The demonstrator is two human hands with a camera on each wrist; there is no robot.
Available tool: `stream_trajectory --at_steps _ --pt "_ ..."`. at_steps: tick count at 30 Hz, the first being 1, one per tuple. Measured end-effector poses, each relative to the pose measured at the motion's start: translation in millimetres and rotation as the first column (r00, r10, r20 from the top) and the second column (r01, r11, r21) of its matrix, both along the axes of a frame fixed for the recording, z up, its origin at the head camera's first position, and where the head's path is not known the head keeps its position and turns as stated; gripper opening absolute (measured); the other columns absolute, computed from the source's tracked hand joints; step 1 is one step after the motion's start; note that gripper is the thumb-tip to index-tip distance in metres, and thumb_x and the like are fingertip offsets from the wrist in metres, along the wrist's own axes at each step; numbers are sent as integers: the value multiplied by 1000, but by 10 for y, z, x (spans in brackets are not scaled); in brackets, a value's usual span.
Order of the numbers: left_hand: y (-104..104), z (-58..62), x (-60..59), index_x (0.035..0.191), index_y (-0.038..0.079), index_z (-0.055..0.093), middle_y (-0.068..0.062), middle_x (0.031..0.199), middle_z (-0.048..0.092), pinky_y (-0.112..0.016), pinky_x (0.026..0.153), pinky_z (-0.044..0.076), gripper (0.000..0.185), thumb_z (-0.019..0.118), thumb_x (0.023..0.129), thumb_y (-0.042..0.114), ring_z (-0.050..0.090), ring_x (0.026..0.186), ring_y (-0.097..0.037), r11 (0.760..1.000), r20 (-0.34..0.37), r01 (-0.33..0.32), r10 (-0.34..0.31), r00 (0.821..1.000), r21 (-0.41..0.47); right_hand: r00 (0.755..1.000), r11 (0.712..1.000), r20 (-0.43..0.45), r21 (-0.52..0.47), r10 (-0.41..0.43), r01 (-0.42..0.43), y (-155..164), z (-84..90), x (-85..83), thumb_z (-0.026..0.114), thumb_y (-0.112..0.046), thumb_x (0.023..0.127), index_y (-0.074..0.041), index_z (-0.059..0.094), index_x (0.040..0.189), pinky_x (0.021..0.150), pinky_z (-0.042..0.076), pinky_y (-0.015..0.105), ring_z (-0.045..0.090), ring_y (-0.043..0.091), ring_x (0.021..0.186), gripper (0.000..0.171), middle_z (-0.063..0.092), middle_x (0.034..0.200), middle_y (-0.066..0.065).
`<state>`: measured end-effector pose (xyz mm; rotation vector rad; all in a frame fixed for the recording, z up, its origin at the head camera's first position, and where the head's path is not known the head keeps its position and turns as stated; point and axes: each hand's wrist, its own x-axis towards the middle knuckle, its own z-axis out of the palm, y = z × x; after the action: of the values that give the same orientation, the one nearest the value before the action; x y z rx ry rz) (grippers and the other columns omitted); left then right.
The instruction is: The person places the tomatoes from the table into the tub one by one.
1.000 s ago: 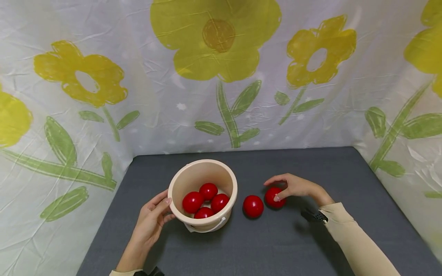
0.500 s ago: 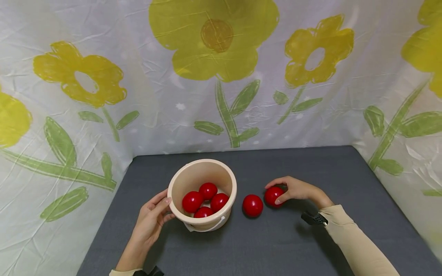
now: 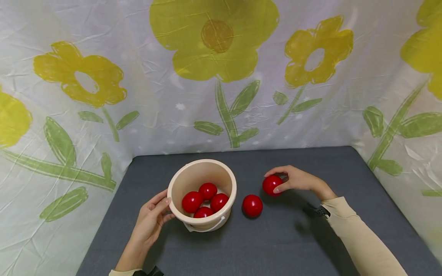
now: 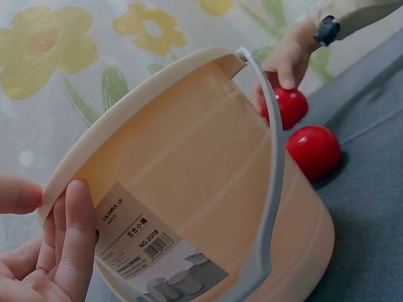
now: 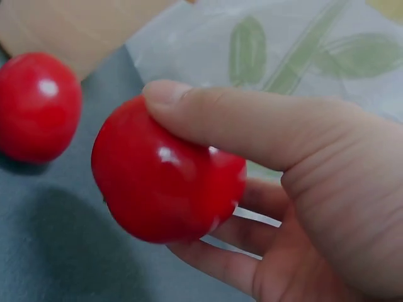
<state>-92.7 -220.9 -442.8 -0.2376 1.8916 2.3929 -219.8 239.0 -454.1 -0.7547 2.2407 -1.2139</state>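
Above the grey table (image 3: 283, 245), the right hand (image 3: 297, 180) grips a red ball (image 3: 272, 185) between thumb and fingers, lifted just right of a second ball (image 3: 252, 206). Meanwhile the left hand (image 3: 150, 220) rests flat-fingered against the beige bucket (image 3: 179, 182), which contains four balls.

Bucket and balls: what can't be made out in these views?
- Bucket floor: in the head view the four red balls cover it; the left wrist view shows only the outer wall.
- Label small print: left wrist view, too small to read.
- Left hand palm contact: hidden behind the bucket wall.
- Held ball far side: right wrist view, covered by the right hand.
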Motion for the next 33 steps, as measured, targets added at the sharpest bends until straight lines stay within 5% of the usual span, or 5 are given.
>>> stream_trajectory --at_steps 11,33 --pt "4 -2 -1 115 22 62 7 104 71 -22 65 59 23 59 98 7 66 75 -6 1000 5 -9 9 1000 -8 1000 996 2 -89 -10 10 -179 372 -160 76 -18 87 -11 58 135 87 59 33 58 29 115 51 57 137 15" --pt "5 -5 -3 115 22 63 6 105 70 -22 65 59 23 59 98 7 65 76 -7 1000 5 -11 11 1000 -5 979 963 -54 -175 197 -204 -1129 1021 -495 74 -11 87 -11 59 135 90 59 40 59 27 116 51 59 136 11"
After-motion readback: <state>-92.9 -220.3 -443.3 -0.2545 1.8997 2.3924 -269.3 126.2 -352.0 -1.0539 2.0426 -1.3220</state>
